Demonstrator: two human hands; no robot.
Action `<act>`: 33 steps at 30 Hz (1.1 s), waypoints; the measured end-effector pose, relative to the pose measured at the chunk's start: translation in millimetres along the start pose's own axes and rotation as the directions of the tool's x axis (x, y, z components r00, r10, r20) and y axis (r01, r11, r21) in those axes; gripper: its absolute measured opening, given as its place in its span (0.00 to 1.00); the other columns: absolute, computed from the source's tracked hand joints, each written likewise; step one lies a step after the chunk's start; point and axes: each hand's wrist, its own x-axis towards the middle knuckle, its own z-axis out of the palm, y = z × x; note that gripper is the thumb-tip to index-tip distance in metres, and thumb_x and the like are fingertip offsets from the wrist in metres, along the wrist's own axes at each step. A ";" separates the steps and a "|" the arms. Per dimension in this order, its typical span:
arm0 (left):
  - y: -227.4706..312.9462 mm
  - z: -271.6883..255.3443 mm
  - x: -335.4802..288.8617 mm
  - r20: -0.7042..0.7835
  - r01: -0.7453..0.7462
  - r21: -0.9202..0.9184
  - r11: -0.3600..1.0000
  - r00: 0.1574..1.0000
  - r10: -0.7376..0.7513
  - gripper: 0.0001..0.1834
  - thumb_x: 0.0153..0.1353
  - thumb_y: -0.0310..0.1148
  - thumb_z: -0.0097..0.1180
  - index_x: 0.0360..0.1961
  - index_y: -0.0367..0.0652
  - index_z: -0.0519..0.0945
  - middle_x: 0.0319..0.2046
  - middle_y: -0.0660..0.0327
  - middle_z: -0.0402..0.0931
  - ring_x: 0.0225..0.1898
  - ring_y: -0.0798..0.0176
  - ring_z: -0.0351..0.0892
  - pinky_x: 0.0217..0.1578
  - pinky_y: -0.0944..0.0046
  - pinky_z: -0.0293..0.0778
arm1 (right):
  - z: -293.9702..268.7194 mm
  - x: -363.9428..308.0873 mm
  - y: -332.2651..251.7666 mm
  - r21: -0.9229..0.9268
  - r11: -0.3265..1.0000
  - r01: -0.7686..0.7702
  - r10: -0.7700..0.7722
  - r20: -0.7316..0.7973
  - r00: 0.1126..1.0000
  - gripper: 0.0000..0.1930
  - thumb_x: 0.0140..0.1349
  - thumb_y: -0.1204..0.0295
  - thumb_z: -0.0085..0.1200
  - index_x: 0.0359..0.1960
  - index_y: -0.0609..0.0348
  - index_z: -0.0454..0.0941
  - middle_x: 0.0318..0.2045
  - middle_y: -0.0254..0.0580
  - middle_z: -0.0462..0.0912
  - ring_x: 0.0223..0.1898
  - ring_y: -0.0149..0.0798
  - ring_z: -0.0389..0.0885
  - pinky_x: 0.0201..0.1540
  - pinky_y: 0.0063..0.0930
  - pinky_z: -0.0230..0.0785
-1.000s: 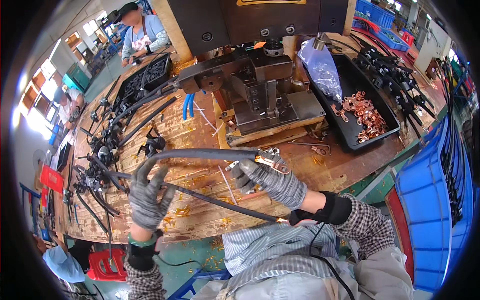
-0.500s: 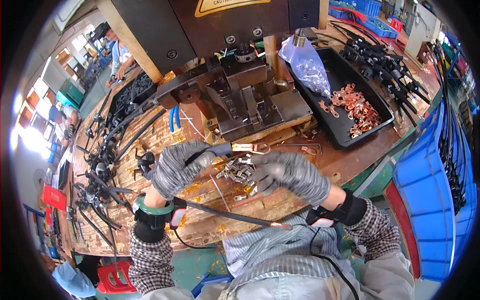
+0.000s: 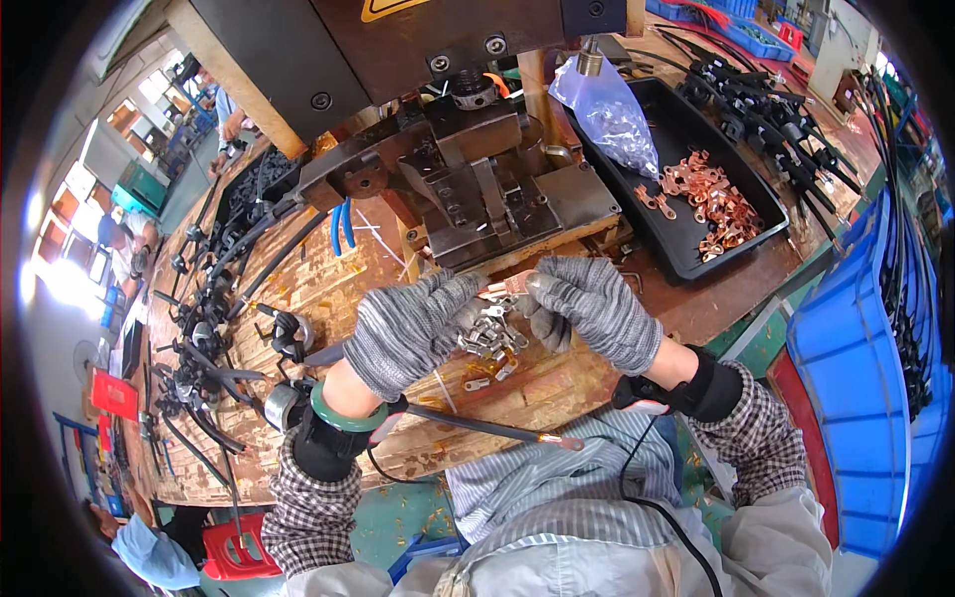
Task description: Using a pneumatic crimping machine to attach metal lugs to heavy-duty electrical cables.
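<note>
Both my hands wear grey knit gloves. My left hand [image 3: 413,328] and my right hand [image 3: 595,306] meet in front of the metal press [image 3: 477,184], together pinching a copper terminal lug [image 3: 505,288] at the end of a black cable. The cable [image 3: 468,423] runs under my left wrist and its other bare copper end lies near my chest. A small pile of silver metal terminals [image 3: 489,343] lies on the wooden bench right below my fingers.
A black tray [image 3: 756,249] at the right holds copper lugs [image 3: 701,199] and a clear bag of small parts [image 3: 607,109]. Bundles of black cables [image 3: 209,328] cover the bench's left side and far right. Blue bins [image 3: 851,368] stand at right. Other people work at far left.
My head has leaned closer to the press. My left hand moved from the cable loop at the left up to the lug, and both hands now meet nearer the press.
</note>
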 end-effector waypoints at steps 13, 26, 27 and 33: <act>2.5 13.3 9.4 0.003 -0.056 0.171 0.984 0.998 0.057 0.11 0.52 0.37 0.53 0.36 0.46 0.76 0.25 0.59 0.73 0.21 0.56 0.74 0.20 0.61 0.68 | -7.9 10.2 0.5 -0.301 0.934 0.191 -0.235 -0.117 0.965 0.11 0.58 0.68 0.48 0.28 0.65 0.75 0.16 0.38 0.72 0.18 0.30 0.70 0.23 0.26 0.62; -3.3 -12.9 9.3 0.105 0.147 -0.146 0.978 0.986 -0.132 0.17 0.56 0.38 0.51 0.46 0.42 0.73 0.28 0.54 0.75 0.27 0.53 0.74 0.31 0.62 0.70 | -18.2 22.2 -6.0 0.041 0.999 0.022 -0.024 0.035 0.999 0.13 0.60 0.65 0.47 0.25 0.61 0.73 0.14 0.33 0.73 0.15 0.23 0.69 0.17 0.15 0.61; -11.6 -18.0 2.1 0.153 0.234 -0.290 0.928 0.969 -0.196 0.18 0.56 0.37 0.52 0.47 0.42 0.72 0.29 0.54 0.76 0.27 0.57 0.76 0.30 0.63 0.71 | -24.7 24.9 -4.7 0.028 0.999 -0.024 0.023 0.044 0.999 0.12 0.60 0.65 0.48 0.26 0.62 0.73 0.13 0.34 0.73 0.13 0.23 0.69 0.16 0.15 0.62; -46.1 -33.7 -12.2 0.277 0.503 -0.488 0.713 0.864 -0.420 0.13 0.56 0.35 0.54 0.36 0.36 0.78 0.26 0.59 0.77 0.28 0.67 0.73 0.32 0.69 0.68 | -29.8 39.1 -16.4 -0.099 0.986 -0.137 0.128 -0.088 0.988 0.12 0.58 0.65 0.51 0.25 0.62 0.75 0.13 0.34 0.74 0.12 0.24 0.70 0.15 0.17 0.62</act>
